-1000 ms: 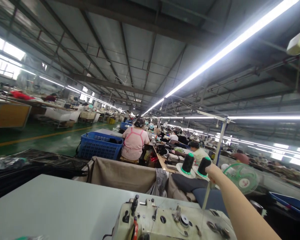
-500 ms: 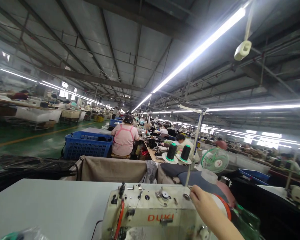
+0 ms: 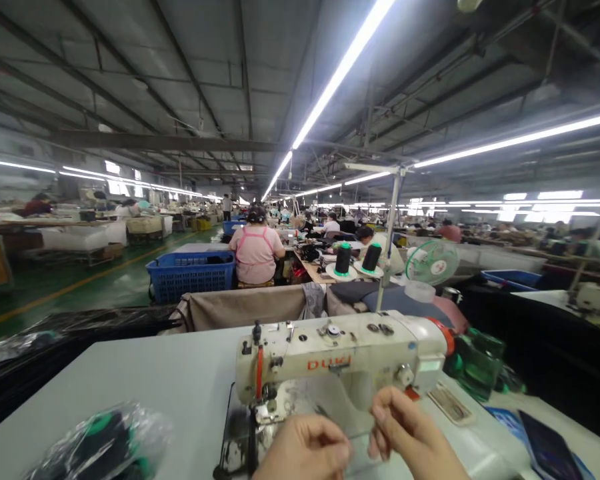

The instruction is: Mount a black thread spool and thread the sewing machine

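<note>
A white sewing machine (image 3: pixel 340 353) with red lettering stands on the pale table (image 3: pixel 170 373). In front of its arm, my left hand (image 3: pixel 305 448) is closed, thumb and fingertips pinched together. My right hand (image 3: pixel 405 427) faces it a short gap away, also pinched, below the machine's dial. Whatever lies between the fingertips is too fine to make out. Behind the machine, two cones of black thread (image 3: pixel 343 259) sit on a stand with white discs.
Plastic-wrapped dark spools (image 3: pixel 105 443) lie at the table's left. On the right are a phone (image 3: pixel 555 443), a small tray (image 3: pixel 450 402) and a green bottle (image 3: pixel 480 363). A fan (image 3: pixel 433 262), a blue basket (image 3: pixel 190 277) and a seated person (image 3: pixel 257 250) are beyond.
My right hand has left the top of the machine and come down in front of it. My left hand has come into view. The camera has tilted down.
</note>
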A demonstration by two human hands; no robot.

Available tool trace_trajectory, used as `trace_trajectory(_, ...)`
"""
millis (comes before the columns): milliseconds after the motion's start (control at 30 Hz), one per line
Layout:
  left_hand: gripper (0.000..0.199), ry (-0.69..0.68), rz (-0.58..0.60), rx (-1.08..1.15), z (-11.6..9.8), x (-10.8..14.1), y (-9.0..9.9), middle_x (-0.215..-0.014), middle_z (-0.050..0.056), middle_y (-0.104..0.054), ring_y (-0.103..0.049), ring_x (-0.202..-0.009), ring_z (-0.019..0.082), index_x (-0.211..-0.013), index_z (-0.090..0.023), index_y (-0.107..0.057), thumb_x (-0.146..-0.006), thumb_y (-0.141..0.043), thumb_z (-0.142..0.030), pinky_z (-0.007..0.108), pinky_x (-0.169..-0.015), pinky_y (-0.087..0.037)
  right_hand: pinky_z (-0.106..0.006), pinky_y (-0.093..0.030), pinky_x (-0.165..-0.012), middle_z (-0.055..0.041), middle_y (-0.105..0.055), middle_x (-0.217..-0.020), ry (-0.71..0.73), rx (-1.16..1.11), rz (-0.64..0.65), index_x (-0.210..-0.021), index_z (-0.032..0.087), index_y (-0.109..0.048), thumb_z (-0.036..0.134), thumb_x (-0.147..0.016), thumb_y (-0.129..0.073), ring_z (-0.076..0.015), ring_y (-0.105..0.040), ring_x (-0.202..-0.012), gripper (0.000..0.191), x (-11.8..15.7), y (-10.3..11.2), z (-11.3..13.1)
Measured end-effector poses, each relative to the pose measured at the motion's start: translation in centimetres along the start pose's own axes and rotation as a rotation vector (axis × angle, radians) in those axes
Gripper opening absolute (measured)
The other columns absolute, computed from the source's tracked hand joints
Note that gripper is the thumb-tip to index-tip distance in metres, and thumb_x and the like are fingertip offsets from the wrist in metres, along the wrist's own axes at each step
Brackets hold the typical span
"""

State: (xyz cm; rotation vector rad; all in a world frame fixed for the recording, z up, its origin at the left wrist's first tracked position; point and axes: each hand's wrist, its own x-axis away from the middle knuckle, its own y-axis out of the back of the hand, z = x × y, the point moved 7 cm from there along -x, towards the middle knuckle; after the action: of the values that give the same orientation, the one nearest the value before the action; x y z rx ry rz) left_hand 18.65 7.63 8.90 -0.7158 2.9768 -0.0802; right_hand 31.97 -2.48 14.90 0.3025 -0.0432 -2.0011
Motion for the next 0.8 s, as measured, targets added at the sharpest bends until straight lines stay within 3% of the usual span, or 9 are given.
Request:
trace_trajectory(133,0.056,-0.004,-0.107,0.124,0.0,0.6,0.4,-0.071,0.007,-0.068,-0.059,-0.065,0.015,-0.089,-0.012,-0.078,-0.068,-0.088,-0.062,0.028,-0.066,-0.047,-0.03,-0.044,-0.067,-0.0065,-0.07,-0.079,-0.047,0.053,-0.01,-0.086,0.018,-0.062,0.072,-0.077,-0.074,-0.0174,-0.058,-0.074,0.056,0.7,0.0,-0.1)
trace_trajectory(367,0.055,0.021,-0.114,0.099,0.0,1.2,0.2,-0.073,0.008,-0.07,-0.058,-0.066,0.015,-0.09,-0.011,-0.081,-0.064,-0.091,-0.059,0.028,-0.066,-0.046,-0.03,-0.042,-0.07,-0.0036,-0.067,-0.082,-0.09,0.047,-0.072,-0.089,0.017,-0.072,0.059,-0.079,-0.079,-0.0156,-0.052,-0.077,0.043,2.2,0.1,-0.2)
trace_trajectory(467,0.054,0.065,-0.108,0.075,0.7,1.5,0.1,-0.073,0.008,-0.07,-0.057,-0.066,0.015,-0.087,-0.012,-0.081,-0.062,-0.091,-0.059,0.029,-0.066,-0.046,-0.031,-0.042,-0.071,-0.0058,-0.072,-0.092,-0.092,0.028,-0.078,-0.088,0.018,-0.076,0.058,-0.075,-0.082,-0.0168,-0.054,-0.079,0.043,2.5,-0.3,-0.2)
trace_trajectory(800,0.052,0.159,-0.055,0.018,3.2,3.6,0.3,-0.076,0.009,-0.073,-0.057,-0.068,0.015,-0.085,-0.011,-0.081,-0.061,-0.092,-0.056,0.028,-0.067,-0.044,-0.039,-0.043,-0.102,-0.0094,-0.075,-0.107,-0.124,-0.018,0.007,-0.079,0.019,-0.076,0.057,-0.072,-0.086,-0.028,-0.064,-0.11,0.04,3.4,-2.4,-1.6)
